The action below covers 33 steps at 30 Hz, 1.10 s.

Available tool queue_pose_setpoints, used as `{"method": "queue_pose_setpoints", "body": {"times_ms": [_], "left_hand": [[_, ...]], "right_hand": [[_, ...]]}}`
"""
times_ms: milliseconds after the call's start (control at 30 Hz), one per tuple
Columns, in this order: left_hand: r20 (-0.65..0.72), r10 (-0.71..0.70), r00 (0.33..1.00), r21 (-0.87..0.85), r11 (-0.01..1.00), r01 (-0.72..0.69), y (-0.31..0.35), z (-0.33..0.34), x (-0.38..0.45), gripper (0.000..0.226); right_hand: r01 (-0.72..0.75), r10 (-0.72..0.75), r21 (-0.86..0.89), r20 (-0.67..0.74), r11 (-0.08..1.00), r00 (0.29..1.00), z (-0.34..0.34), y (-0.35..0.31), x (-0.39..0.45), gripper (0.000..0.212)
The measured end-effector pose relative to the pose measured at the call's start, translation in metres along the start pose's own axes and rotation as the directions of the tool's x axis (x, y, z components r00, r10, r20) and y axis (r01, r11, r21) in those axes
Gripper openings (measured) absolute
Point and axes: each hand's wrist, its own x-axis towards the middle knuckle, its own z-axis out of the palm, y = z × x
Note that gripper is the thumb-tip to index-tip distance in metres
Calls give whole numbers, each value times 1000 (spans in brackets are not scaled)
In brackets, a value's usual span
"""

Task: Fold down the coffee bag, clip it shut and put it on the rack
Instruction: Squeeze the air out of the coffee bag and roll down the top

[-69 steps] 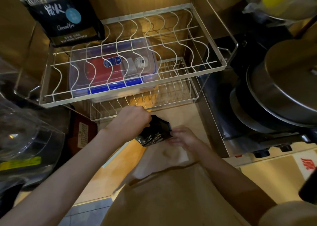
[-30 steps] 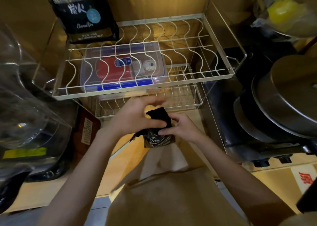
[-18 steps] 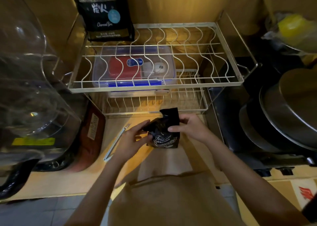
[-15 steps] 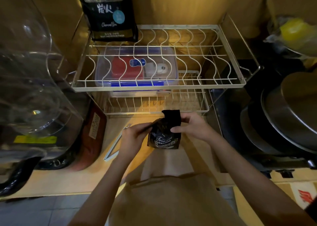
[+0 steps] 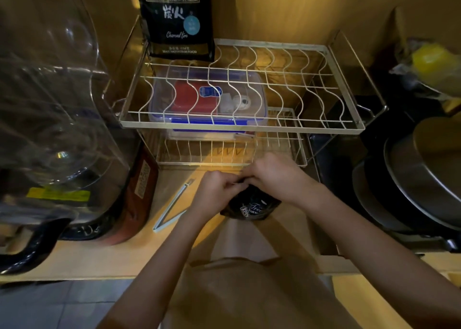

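A small black coffee bag [image 5: 252,205] with white lettering stands on the wooden counter, just in front of the white wire rack [image 5: 239,126]. My left hand [image 5: 215,192] and my right hand [image 5: 274,176] both grip the bag's top, which is pressed down and hidden under my fingers. A long pale sealing clip [image 5: 172,210] lies open in a V on the counter, left of my left hand. The rack's upper shelf holds a larger black coffee bag [image 5: 178,19] at its back left corner.
A clear box with a blue-edged lid [image 5: 208,99] sits on the rack's lower tier. A big clear water jug [image 5: 50,119] and a dark red pack [image 5: 139,199] stand to the left. Stacked metal pans [image 5: 424,179] fill the right. A bagged yellow thing [image 5: 431,61] is at the back right.
Both hands have closed over the bag's top, and the flap that stood up half a second ago is now folded down and covered. The bag sits lower.
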Motion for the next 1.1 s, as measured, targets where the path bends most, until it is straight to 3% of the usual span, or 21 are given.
{"method": "queue_pose_setpoints", "body": {"times_ms": [67,167,233,300,367,433,733,1033,1100], "left_hand": [[80,-101,992,-121,987,110,-16,1,-3,33],[162,-188,969,31,982,185,-38,13,-14,51],[175,-169,970,-15,985,175,-43,21,-19,61],[204,-158,966,-90,980,179,-44,28,-21,92],[242,-138,960,-77,984,161,-46,33,-18,122],[272,-107,956,-42,992,123,-47,40,-16,131],[137,-65,988,-76,994,76,-55,57,-13,103],[51,-111,993,-137,984,117,-51,59,-20,86],[47,-117,992,-132,984,122,-50,59,-22,85]], "right_hand": [[20,-16,69,-49,997,999,3,8,-6,25],[63,-30,228,-148,972,988,4,19,-14,21],[47,16,358,-172,933,985,2,28,-19,20],[27,65,493,-168,870,984,5,35,-25,19],[27,108,587,-193,809,975,11,39,-30,17],[12,175,664,-215,748,961,16,40,-33,16],[-30,328,804,-209,594,921,24,47,-43,17],[8,345,873,-201,487,917,30,57,-46,16],[-31,329,860,-161,509,930,26,60,-47,16]]}}
